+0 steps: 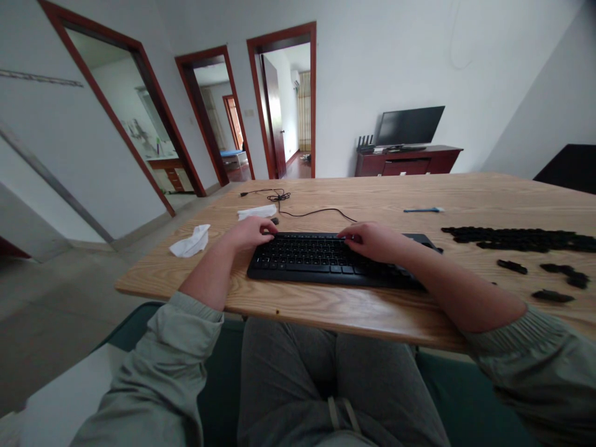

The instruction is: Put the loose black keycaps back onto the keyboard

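A black keyboard [316,261] lies flat along the near side of the wooden table, its cable leading off from the back edge. At its back left corner is my left hand [254,233], with thumb and fingers closed on the rim. My right hand [375,241] rests over the right half, thumb and fingertips brought together at the upper middle rows. Whatever might be between those fingertips is hidden. Just behind my left fingers sits a small dark piece [275,221]. My right hand and forearm cover part of the keys.
The wooden table [261,304] holds crumpled white tissue [192,241], a folded white tissue [257,212] and a coiled black cable [279,197]. To the right lie a blue brush-like stick [423,210], rows of small black pieces [521,238] and several loose black parts [512,267].
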`<state>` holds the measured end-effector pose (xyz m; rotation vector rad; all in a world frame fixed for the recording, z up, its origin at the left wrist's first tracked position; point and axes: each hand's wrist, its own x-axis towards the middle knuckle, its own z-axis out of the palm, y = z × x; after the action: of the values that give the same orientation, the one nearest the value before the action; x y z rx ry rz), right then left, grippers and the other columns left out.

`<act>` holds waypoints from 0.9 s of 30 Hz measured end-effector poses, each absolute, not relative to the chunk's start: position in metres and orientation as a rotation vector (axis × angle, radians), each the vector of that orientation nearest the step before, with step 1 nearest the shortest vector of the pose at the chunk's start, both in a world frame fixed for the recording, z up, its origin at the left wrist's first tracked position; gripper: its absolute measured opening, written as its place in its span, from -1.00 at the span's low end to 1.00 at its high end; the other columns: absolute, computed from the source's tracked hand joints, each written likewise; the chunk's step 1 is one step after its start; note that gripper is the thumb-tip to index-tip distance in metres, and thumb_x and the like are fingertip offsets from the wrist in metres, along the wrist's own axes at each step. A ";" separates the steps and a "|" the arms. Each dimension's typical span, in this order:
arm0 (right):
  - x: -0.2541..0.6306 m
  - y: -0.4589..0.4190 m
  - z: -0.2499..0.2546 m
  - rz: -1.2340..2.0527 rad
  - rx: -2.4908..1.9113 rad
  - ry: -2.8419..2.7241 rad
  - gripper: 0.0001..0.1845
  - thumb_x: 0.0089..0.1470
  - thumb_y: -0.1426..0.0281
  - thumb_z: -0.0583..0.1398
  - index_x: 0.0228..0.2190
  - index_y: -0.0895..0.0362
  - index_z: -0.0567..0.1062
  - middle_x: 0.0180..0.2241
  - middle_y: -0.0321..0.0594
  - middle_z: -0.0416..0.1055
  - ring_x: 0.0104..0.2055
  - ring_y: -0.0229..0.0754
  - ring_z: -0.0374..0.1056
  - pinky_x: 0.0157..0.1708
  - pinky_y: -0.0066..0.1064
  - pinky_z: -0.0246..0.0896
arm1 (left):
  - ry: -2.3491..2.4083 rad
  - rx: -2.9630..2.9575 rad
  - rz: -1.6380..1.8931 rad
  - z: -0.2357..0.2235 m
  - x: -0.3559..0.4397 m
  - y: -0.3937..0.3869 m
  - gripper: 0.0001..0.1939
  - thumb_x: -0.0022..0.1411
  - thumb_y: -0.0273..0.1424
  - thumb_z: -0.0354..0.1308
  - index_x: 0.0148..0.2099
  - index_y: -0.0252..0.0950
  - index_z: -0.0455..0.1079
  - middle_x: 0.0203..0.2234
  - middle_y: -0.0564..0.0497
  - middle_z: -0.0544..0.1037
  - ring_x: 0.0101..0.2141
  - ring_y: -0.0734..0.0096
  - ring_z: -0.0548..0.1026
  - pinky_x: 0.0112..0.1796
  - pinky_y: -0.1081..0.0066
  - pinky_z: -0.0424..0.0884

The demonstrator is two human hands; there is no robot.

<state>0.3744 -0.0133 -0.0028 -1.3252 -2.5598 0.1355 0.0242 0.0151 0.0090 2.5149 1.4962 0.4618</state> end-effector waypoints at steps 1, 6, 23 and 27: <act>0.375 -0.013 -0.003 0.136 -1.325 -2.564 -0.62 0.16 0.40 0.12 -0.04 0.10 0.59 -0.13 -0.11 0.59 -0.18 -0.06 0.47 -0.12 -0.29 0.31 | 1.493 2.512 0.479 0.009 0.024 0.015 -0.71 0.10 -0.33 0.19 -0.14 -0.25 0.61 -0.27 -0.03 0.66 -0.26 0.28 0.57 -0.21 0.37 0.44; 0.375 -0.014 -0.002 0.164 -1.310 -2.567 -0.62 0.16 0.40 0.11 -0.04 0.13 0.59 -0.13 -0.09 0.59 -0.17 -0.04 0.47 -0.11 -0.27 0.31 | 1.466 2.529 0.470 0.008 0.022 0.017 -0.74 0.10 -0.36 0.20 -0.17 -0.26 0.63 -0.29 -0.05 0.66 -0.24 0.25 0.57 -0.18 0.34 0.44; 0.374 -0.017 0.000 0.136 -1.337 -2.562 -0.63 0.16 0.43 0.13 -0.05 0.12 0.60 -0.15 -0.12 0.60 -0.20 -0.08 0.48 -0.13 -0.32 0.33 | 1.420 2.437 0.518 0.007 0.021 0.019 -0.71 0.12 -0.28 0.24 -0.16 -0.29 0.64 -0.29 -0.06 0.68 -0.26 0.23 0.58 -0.21 0.34 0.43; 0.374 -0.016 -0.001 0.153 -1.320 -2.564 -0.64 0.17 0.43 0.12 -0.06 0.13 0.60 -0.15 -0.13 0.60 -0.21 -0.09 0.47 -0.15 -0.33 0.32 | 1.394 2.451 0.511 0.005 0.020 0.020 -0.73 0.12 -0.32 0.24 -0.17 -0.32 0.64 -0.27 -0.09 0.68 -0.25 0.23 0.58 -0.18 0.33 0.42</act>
<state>0.3739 -0.0159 -0.0010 -1.3195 -2.5639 0.1531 0.0202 0.0197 0.0054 2.4508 1.3944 0.5107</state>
